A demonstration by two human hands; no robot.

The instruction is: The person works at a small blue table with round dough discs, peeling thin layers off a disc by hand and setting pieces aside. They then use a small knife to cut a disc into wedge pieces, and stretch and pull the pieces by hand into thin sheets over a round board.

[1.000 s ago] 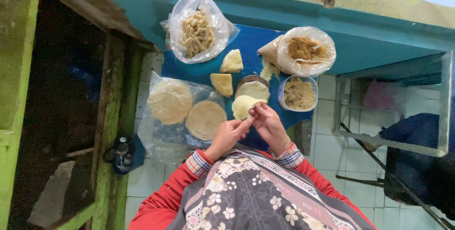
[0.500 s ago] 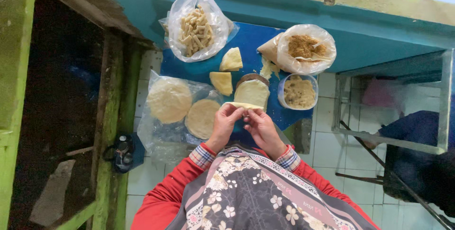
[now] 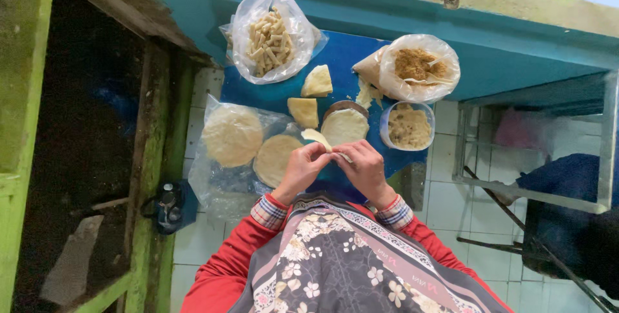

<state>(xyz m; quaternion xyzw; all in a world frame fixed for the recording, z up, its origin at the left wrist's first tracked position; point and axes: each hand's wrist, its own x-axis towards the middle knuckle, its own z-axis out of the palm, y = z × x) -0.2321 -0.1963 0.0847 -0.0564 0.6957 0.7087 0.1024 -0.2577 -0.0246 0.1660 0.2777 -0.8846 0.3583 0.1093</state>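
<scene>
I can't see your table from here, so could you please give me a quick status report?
Left hand and right hand together, pinching a pale wrapper. Round wrapper stacks on plastic to the left. Nothing in the way.

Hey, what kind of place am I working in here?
Likely a small home or street-side snack-making spot: a blue work table, bags of rolled pastry sticks and round wrappers, a filling tub, tiled floor.

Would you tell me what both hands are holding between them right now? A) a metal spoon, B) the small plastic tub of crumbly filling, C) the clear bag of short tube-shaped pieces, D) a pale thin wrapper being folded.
D: the left hand and right hand pinch a pale thin wrapper between their fingertips, while the bag of tube-shaped pieces and the tub of filling lie untouched on the blue board.
</scene>
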